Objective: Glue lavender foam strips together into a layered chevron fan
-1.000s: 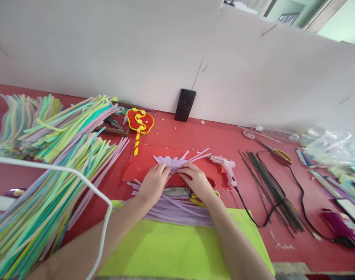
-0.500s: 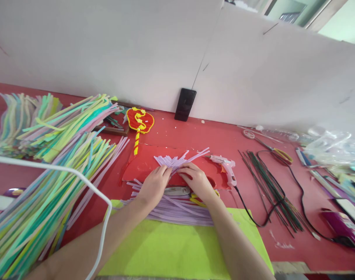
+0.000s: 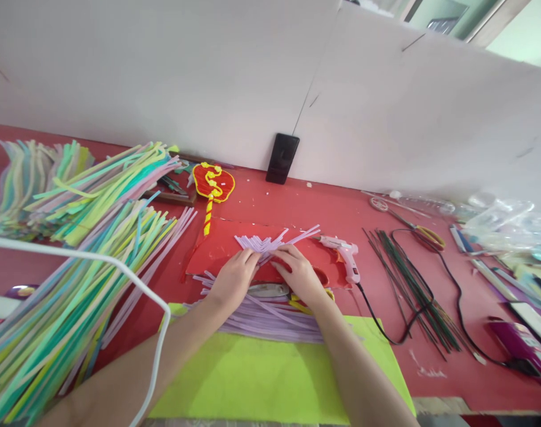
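Note:
Lilac pipe cleaners, woven into a small V-shaped piece, lie over a red board with loose ends pointing up and right. My left hand pinches the piece's left lower side. On its right lower side, my right hand has its fingers closed on the strands. The fingertips partly cover the lower part of the weave. Just below my hands lie scissors with yellow handles on a heap of loose lilac pipe cleaners, which rests along the top of a lime-green mat.
Bundles of pastel pipe cleaners fill the left, crossed by a white cable. A pink glue gun sits right of my hands. Dark green stems and scissors lie farther right. A phone leans on the wall; a red-yellow fan lies nearby.
Both hands stay on the woven piece with only slight finger shifts. The view has moved very slightly.

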